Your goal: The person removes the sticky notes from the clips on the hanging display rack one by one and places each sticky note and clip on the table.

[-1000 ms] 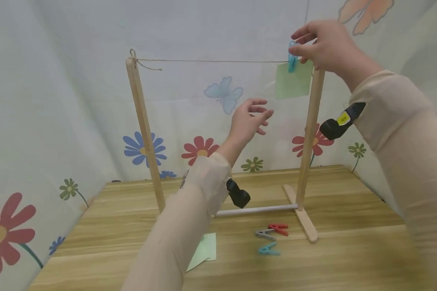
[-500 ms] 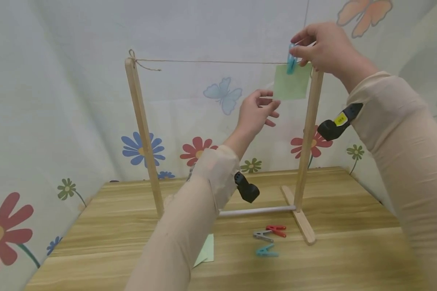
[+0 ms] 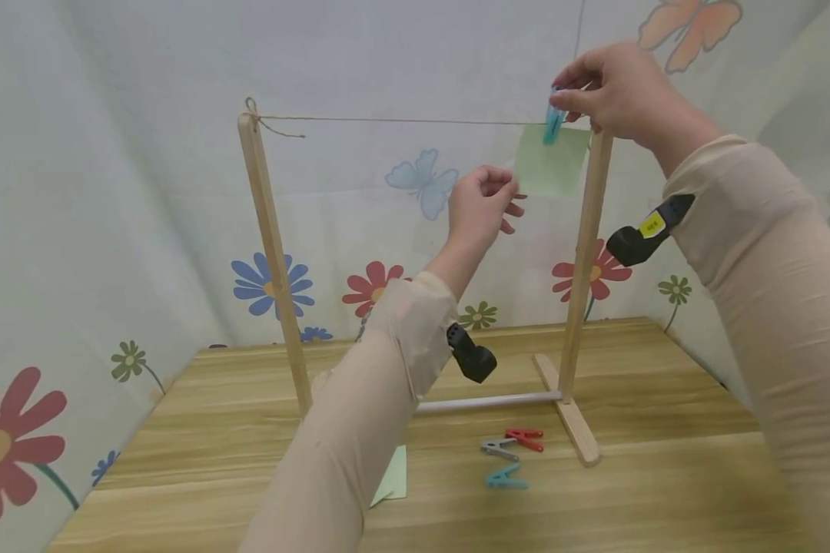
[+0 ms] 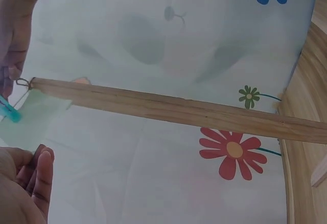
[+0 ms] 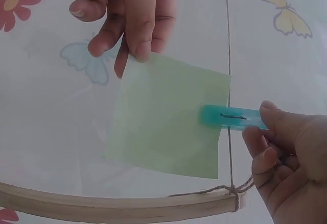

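A light green square of paper (image 3: 552, 165) hangs at the right end of a thin string (image 3: 387, 120). A blue clothespin (image 5: 232, 117) sits over the string and the paper's top edge. My right hand (image 3: 619, 92) pinches the clothespin's handle end between thumb and fingers. Lower down, my left hand (image 3: 480, 203) pinches the paper's lower left corner, the thumb in front and a finger behind it, as the right wrist view (image 5: 127, 15) of that left hand shows. In the left wrist view the paper (image 4: 36, 119) lies between both hands.
Two wooden posts (image 3: 270, 253) carry the string, joined low by a white rod (image 3: 491, 401). On the wooden table (image 3: 629, 491) lie a red clothespin (image 3: 524, 438), a grey one and a teal clothespin (image 3: 505, 478). Green paper sheets (image 3: 393, 480) show partly behind my left sleeve.
My left hand has risen to the right and taken hold of the paper's lower corner. The right hand stays on the clothespin, which now leans a little more.
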The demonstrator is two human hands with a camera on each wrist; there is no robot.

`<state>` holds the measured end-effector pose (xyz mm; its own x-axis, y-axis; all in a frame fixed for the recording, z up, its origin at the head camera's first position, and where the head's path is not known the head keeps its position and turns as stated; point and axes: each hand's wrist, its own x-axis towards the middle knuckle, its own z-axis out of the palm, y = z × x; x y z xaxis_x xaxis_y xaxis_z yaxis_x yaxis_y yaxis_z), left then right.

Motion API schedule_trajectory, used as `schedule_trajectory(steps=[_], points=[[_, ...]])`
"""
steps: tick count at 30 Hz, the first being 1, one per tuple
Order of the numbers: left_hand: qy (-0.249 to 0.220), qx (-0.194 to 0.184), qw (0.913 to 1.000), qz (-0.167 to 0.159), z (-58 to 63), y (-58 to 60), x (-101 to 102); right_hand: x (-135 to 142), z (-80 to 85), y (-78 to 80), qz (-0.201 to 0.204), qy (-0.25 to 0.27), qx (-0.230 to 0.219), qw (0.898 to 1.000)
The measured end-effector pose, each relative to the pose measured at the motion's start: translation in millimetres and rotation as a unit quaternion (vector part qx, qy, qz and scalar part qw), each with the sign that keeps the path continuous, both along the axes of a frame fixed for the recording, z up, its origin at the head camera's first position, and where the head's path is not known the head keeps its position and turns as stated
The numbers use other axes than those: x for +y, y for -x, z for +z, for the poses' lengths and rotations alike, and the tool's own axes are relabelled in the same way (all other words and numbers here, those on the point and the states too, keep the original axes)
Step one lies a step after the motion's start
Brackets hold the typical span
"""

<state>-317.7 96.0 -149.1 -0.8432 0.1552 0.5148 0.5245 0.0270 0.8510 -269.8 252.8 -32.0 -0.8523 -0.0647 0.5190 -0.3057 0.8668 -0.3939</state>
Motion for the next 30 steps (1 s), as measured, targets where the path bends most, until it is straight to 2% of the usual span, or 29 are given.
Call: schedule_trajectory(steps=[12,19,26,30], points=[[-0.017,-0.019,0.9997,0.001,1.2,1.0,-13.1,2.9,0.0,-0.6,0.008,0.012,0.039,0.999],[-0.017,-0.012,0.9998,-0.006,1.5,2.0,-20.0,8.7,3.4,-1.9,0.037,0.072,0.054,0.995],[-0.012,0.005,0.9999,0.003,-6.3,4.6,-34.0,13.2,4.0,-3.6,0.046,0.089,0.096,0.990],[-0.011,0.006,0.9998,0.015,-7.8,5.3,-44.4,13.2,3.9,-5.6,0.054,0.094,0.104,0.989]])
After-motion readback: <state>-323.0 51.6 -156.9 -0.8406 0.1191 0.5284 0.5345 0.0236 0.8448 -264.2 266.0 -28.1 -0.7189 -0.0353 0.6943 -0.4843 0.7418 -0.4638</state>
